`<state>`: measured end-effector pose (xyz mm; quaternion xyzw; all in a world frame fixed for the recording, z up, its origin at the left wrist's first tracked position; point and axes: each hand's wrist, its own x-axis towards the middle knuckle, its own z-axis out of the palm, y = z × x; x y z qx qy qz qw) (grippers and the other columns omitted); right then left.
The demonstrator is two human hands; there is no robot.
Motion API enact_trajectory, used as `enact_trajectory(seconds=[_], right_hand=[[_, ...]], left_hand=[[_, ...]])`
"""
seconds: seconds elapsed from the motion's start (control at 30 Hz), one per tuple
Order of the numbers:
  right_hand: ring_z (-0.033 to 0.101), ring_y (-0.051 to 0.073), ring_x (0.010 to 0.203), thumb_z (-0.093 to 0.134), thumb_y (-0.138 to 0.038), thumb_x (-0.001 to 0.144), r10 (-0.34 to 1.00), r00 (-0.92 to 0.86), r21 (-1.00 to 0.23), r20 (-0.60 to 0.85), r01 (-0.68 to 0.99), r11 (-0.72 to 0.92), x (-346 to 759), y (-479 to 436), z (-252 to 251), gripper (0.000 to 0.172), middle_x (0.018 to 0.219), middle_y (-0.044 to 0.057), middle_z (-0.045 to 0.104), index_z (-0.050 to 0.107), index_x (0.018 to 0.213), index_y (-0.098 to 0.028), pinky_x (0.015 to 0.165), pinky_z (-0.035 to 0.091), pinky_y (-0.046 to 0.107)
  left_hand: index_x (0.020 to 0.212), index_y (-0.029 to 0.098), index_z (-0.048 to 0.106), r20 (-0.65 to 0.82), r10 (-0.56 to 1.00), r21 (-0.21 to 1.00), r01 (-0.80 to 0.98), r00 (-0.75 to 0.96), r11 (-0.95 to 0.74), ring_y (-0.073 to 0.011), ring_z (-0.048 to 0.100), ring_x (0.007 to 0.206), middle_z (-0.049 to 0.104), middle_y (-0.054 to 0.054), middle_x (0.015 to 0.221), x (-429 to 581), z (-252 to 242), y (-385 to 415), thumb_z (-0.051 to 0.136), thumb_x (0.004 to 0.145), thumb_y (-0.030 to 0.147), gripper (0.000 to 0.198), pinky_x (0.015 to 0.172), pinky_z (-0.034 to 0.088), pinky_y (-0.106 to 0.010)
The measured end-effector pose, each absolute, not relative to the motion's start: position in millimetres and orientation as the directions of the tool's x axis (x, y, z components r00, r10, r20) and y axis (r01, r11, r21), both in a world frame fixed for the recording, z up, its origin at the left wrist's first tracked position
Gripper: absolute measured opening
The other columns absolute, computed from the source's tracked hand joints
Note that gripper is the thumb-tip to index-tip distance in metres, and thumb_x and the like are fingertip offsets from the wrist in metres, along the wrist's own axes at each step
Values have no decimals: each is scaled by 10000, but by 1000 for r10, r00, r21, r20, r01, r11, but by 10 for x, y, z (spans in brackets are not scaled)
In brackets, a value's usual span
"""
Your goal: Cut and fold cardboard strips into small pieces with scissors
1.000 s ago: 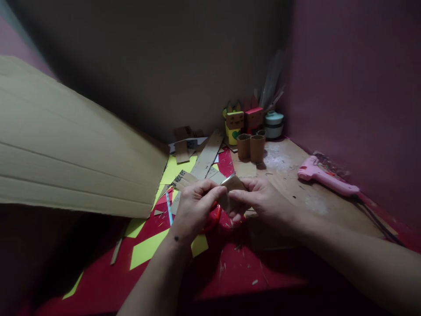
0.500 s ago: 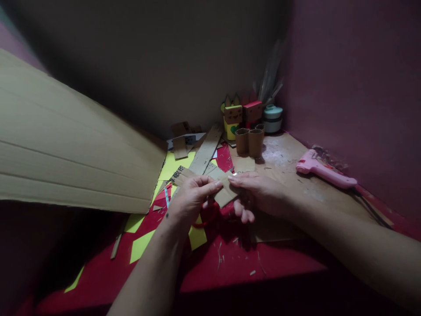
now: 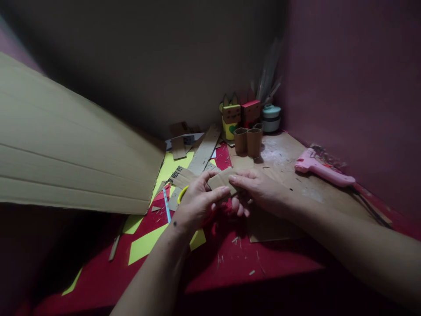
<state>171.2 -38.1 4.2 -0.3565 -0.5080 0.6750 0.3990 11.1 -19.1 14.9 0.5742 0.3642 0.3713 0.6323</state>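
A small piece of cardboard (image 3: 221, 179) is held up between my two hands, over the red table. My left hand (image 3: 201, 195) pinches it from the left, thumb across its near edge. From the right, my right hand (image 3: 255, 186) grips it with the thumb on top; its other fingers curl below. A yellow ring-like handle (image 3: 182, 194) shows just behind my left hand, the rest of it hidden. Beyond my hands lie a printed cardboard scrap (image 3: 182, 176) and a long cardboard strip (image 3: 206, 151).
A pink glue gun (image 3: 324, 169) lies on a board at the right. Short cardboard tubes (image 3: 253, 142), decorated box figures (image 3: 231, 118) and a lidded pot (image 3: 271, 118) stand at the back. A large cardboard sheet (image 3: 75, 149) leans in from the left. Yellow paper (image 3: 144, 245) lies on the red surface (image 3: 230, 272).
The cardboard piece has been turned and tilted between my fingers. My left thumb has slid to its near edge, and the yellow handle has come into view behind my left hand.
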Motion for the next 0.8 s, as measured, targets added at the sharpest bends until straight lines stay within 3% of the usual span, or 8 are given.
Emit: enact_trajectory(seconds=[0.17, 0.33, 0.43, 0.6, 0.8], right_hand=[[524, 89, 503, 616, -400, 807, 978, -203, -985, 43, -173, 7, 1735, -382, 63, 243, 625, -11, 572, 587, 778, -161, 471, 434, 215], [439, 75, 524, 647, -395, 783, 976, -179, -983, 125, -156, 97, 1727, -402, 45, 299, 587, -43, 478, 530, 639, -160, 480, 365, 213], [430, 73, 541, 656, -367, 779, 977, -147, -976, 152, -180, 125, 1720, -406, 33, 274, 599, -44, 479, 541, 647, -155, 489, 340, 211], [419, 71, 542, 654, -344, 773, 978, -76, -968, 196, -177, 180, 1715, -389, 28, 252, 591, -49, 473, 546, 642, -158, 484, 324, 205], [494, 91, 566, 690, -341, 731, 988, -127, -980, 81, -192, 56, 1726, -411, 47, 227, 627, -23, 547, 594, 666, -146, 503, 387, 214]], left_hand=[[936, 183, 547, 120, 872, 980, 85, 474, -181, -127, 579, 702, 617, -8, 801, 82, 73, -185, 687, 732, 222, 250, 632, 456, -251], [907, 181, 565, 222, 844, 876, 280, 488, -392, -131, 536, 710, 591, -5, 790, 66, 53, -204, 651, 759, 208, 173, 624, 432, -255], [867, 181, 558, 189, 858, 922, 214, 478, -323, -114, 515, 666, 573, 11, 750, 80, 87, -203, 683, 724, 200, 191, 589, 417, -237], [768, 152, 583, -34, 880, 999, 34, 473, 20, -93, 509, 573, 583, 5, 674, 86, 157, -172, 729, 660, 219, 194, 535, 391, -223], [725, 141, 632, -6, 911, 997, 73, 413, -26, -131, 559, 661, 613, -15, 694, 88, 155, -208, 720, 652, 212, 135, 650, 437, -273]])
